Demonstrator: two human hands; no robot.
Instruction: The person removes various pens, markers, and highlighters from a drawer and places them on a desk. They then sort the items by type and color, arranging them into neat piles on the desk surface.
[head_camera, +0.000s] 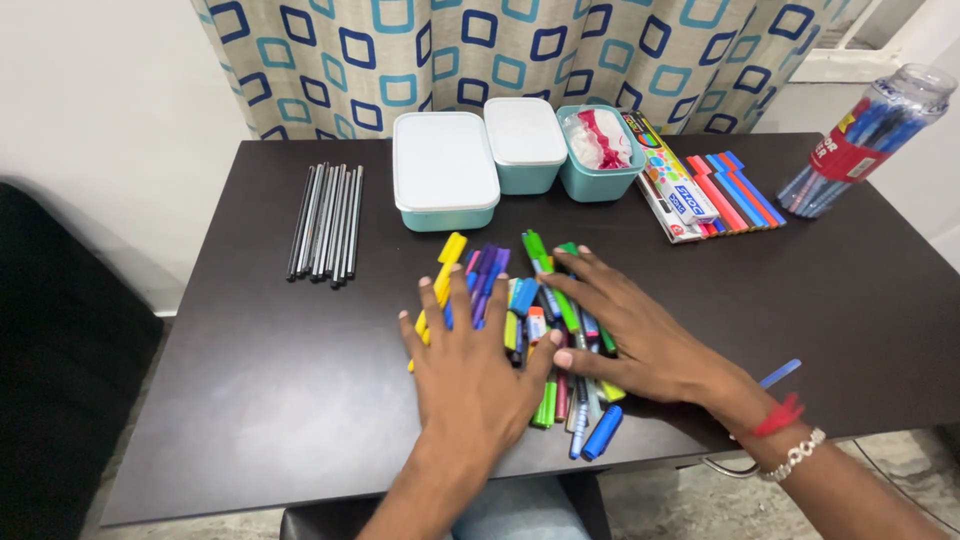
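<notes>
Evidently the step in hand is a gathering or sorting of the heap of coloured markers (530, 330) at the near middle of the dark table (250, 380), and a next move would call for closing fingers on one pen. Both hands lie flat with fingers spread, gripping nothing: the left hand (470, 370) presses palm-down on the heap's left part, the right hand (630, 335) reaches across from the right, fingertips over green pens. Beyond the fingertips stand three teal boxes (445, 170); black pencils (325, 222) lie well left.
</notes>
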